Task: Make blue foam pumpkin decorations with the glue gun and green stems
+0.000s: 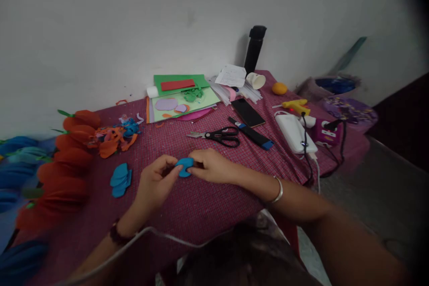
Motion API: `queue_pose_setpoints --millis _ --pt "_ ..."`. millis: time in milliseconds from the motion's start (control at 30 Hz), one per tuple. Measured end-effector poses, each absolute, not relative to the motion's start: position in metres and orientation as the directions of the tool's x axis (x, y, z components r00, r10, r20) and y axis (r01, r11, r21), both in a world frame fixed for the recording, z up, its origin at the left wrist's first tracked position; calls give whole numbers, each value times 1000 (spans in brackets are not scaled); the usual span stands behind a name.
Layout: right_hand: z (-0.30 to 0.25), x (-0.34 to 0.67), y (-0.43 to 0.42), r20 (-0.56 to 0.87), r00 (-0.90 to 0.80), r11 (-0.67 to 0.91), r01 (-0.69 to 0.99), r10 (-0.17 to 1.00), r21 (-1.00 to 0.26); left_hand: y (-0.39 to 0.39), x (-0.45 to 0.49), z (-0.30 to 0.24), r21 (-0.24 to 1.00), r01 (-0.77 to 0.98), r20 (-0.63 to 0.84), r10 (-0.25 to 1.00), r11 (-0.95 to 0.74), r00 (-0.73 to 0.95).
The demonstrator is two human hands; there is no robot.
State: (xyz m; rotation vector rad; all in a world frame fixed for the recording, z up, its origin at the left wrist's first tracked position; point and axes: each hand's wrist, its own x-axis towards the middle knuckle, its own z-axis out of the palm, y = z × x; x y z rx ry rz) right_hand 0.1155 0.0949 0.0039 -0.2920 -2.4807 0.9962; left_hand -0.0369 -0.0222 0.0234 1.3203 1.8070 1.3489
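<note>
Pinched between the fingers of both hands is a small blue foam piece (184, 171) with a rounded outline, held just above the checked tablecloth. My left hand (157, 179) grips its left side with the thumb in front. On its right side, my right hand (210, 166) is closed on the same piece. Left of my left hand lies a small pile of blue foam cut-outs (120, 180). Beyond my hands rest black-handled scissors (217, 136), their blades pointing left.
Orange pumpkin-like shapes (72, 161) line the left side, beside a heap of foam scraps (115, 137). Coloured sheets (197, 98), a phone (248, 112), a black bottle (254, 49), a yellow glue gun (296, 106) and a white power bank (295, 132) with cables lie further back and right.
</note>
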Motion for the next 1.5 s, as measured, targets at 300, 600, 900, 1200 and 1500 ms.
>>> queue_pose_setpoints --millis 300,600,900,1200,1500 --pt "-9 101 109 290 -812 597 87 507 -798 9 -63 29 730 674 251 961 -112 -112" --pt "-2 108 98 319 -878 713 36 358 -700 -25 -33 27 415 906 407 907 -77 -109" --pt "-10 111 105 189 -851 554 137 491 -821 -102 -54 16 677 419 -144 667 605 -731" --pt "1 121 119 103 -965 782 130 241 -609 -14 -59 29 236 968 -61 995 85 -73" --pt "5 127 133 31 -984 841 136 178 -524 40 -69 21 367 915 -294 912 -170 288"
